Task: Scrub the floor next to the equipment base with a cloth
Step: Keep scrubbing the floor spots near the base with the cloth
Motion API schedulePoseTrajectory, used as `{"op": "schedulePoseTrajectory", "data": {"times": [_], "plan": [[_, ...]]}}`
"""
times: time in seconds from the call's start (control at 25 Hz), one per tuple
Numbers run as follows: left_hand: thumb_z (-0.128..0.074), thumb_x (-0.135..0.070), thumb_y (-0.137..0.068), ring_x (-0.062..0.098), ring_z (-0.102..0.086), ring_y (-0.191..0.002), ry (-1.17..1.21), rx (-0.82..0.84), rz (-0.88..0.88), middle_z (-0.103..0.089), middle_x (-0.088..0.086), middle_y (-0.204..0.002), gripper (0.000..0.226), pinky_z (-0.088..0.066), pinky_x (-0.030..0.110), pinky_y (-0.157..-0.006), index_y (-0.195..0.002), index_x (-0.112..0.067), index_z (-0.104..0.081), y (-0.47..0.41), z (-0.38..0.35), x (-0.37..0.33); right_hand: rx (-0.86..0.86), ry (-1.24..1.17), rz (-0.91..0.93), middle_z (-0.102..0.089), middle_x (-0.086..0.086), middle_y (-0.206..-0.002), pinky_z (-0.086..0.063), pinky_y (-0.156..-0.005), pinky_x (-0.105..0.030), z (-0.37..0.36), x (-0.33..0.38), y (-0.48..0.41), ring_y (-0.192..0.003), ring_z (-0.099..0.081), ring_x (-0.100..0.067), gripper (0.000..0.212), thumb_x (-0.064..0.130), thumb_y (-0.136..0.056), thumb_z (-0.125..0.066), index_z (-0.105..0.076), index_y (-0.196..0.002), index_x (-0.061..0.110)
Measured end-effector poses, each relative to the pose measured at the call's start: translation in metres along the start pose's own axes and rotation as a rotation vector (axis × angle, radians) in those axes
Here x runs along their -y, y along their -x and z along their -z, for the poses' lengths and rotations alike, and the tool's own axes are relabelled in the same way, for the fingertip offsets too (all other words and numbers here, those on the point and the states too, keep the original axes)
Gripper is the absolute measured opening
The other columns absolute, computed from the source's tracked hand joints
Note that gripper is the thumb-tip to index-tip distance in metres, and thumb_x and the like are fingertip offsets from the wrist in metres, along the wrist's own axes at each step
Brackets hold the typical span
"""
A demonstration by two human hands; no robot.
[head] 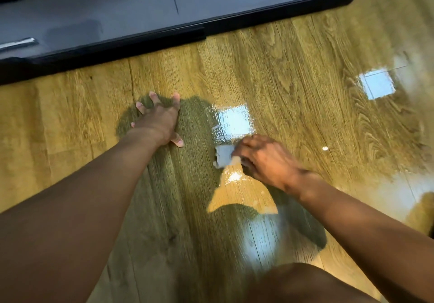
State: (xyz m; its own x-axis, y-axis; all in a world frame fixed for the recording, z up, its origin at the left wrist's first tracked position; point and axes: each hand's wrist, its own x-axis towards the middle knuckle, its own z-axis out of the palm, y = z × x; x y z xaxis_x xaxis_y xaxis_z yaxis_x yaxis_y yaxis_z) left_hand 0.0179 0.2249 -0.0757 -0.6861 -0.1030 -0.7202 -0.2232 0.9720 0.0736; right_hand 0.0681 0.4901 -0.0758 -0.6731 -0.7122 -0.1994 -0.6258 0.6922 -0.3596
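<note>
A small grey-white cloth (224, 156) lies pressed on the glossy wood-look floor (293, 72), and my right hand (263, 159) grips its right part with curled fingers. My left hand (159, 119) rests flat on the floor to the left, fingers spread, propping me up. The dark equipment base (164, 2) runs across the top of the view, its black lower edge well beyond both hands. Wet sheen shows on the floor just below the cloth.
Bright square light reflections sit on the floor at centre (234, 120) and at right (377, 86). My bare knee (305, 284) fills the bottom edge. A metal piece (18, 43) shows on the base at far left.
</note>
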Motion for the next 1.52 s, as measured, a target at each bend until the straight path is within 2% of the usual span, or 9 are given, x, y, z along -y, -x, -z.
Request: {"op": "schedulePoseTrajectory", "data": {"times": [0.12,0.24,0.36,0.52,0.72,0.96,1.16,1.4,1.52], "plan": [[-0.083,-0.026,-0.067,0.051,0.015,-0.138,-0.008,0.004,-0.005,0.029,0.018,-0.152,0.129,-0.016,0.069,-0.106,-0.147,-0.036,0.019,-0.002,0.001,-0.001,0.018,-0.002,0.087,-0.067,-0.001,-0.1,-0.058,-0.071,-0.033,0.0,0.011,0.031,-0.082,-0.065,-0.017,0.037,0.008,-0.068,-0.08,-0.067,-0.101,0.019],[-0.084,-0.027,-0.066,0.051,0.015,-0.137,-0.003,0.004,-0.003,0.028,0.019,-0.152,0.13,-0.015,0.07,-0.106,-0.147,-0.037,0.017,-0.004,-0.001,0.001,0.04,0.012,-0.016,-0.062,-0.002,-0.114,-0.054,-0.084,-0.038,0.007,-0.002,-0.003,-0.096,-0.062,-0.021,0.034,0.012,-0.081,-0.07,-0.061,-0.113,0.02],[-0.085,-0.029,-0.065,0.053,0.013,-0.137,-0.017,-0.012,-0.006,0.024,0.02,-0.153,0.13,-0.015,0.071,-0.105,-0.148,-0.037,0.015,-0.006,-0.003,0.003,-0.008,0.008,-0.157,-0.061,-0.001,-0.114,-0.051,-0.082,-0.037,0.003,-0.001,-0.013,-0.095,-0.059,-0.024,0.027,0.016,-0.088,-0.062,-0.059,-0.114,0.02],[-0.085,-0.033,-0.065,0.053,0.012,-0.137,-0.014,-0.026,-0.017,0.02,0.022,-0.154,0.129,-0.016,0.07,-0.107,-0.149,-0.035,0.013,-0.004,-0.002,0.001,0.074,0.001,0.015,-0.065,-0.001,-0.104,-0.051,-0.075,-0.033,-0.005,0.017,0.037,-0.088,-0.063,-0.023,0.032,0.013,-0.073,-0.075,-0.067,-0.103,0.02],[-0.085,-0.032,-0.064,0.051,0.013,-0.138,-0.018,-0.029,0.008,0.02,0.02,-0.155,0.129,-0.018,0.071,-0.105,-0.149,-0.036,0.012,-0.004,-0.003,0.001,0.085,0.032,-0.107,-0.061,0.0,-0.113,-0.053,-0.081,-0.037,0.015,-0.022,-0.022,-0.098,-0.06,-0.023,0.03,0.019,-0.084,-0.066,-0.061,-0.113,0.022],[-0.084,-0.029,-0.066,0.05,0.016,-0.138,0.003,-0.052,0.004,0.022,0.017,-0.155,0.128,-0.013,0.067,-0.109,-0.148,-0.038,0.014,-0.006,-0.005,0.003,0.208,0.136,0.294,-0.059,-0.003,-0.121,-0.053,-0.084,-0.04,0.018,-0.044,-0.006,-0.101,-0.06,-0.026,0.036,0.016,-0.087,-0.061,-0.056,-0.121,0.022],[-0.083,-0.031,-0.068,0.051,0.015,-0.137,-0.014,-0.059,0.001,0.024,0.016,-0.154,0.128,-0.017,0.066,-0.109,-0.147,-0.039,0.018,-0.005,-0.005,0.005,-0.02,0.08,-0.009,-0.058,-0.001,-0.111,-0.049,-0.068,-0.025,0.039,-0.067,-0.092,-0.088,-0.061,-0.019,0.024,0.018,-0.091,-0.056,-0.057,-0.115,0.023],[-0.084,-0.033,-0.066,0.051,0.013,-0.138,-0.017,-0.069,0.007,0.023,0.016,-0.154,0.129,-0.019,0.066,-0.109,-0.146,-0.04,0.017,-0.007,-0.008,0.008,0.046,0.07,0.193,-0.059,0.003,-0.108,-0.053,-0.07,-0.027,0.025,-0.059,-0.058,-0.086,-0.057,-0.012,0.031,0.017,-0.082,-0.069,-0.057,-0.109,0.027],[-0.084,-0.032,-0.066,0.051,0.014,-0.137,-0.018,-0.069,0.002,0.021,0.016,-0.155,0.129,-0.015,0.064,-0.11,-0.147,-0.039,0.015,-0.006,-0.008,0.008,-0.041,0.111,0.019,-0.059,-0.001,-0.108,-0.044,-0.066,-0.021,0.047,-0.084,-0.121,-0.081,-0.055,-0.012,0.024,0.018,-0.086,-0.065,-0.059,-0.108,0.023]]}}
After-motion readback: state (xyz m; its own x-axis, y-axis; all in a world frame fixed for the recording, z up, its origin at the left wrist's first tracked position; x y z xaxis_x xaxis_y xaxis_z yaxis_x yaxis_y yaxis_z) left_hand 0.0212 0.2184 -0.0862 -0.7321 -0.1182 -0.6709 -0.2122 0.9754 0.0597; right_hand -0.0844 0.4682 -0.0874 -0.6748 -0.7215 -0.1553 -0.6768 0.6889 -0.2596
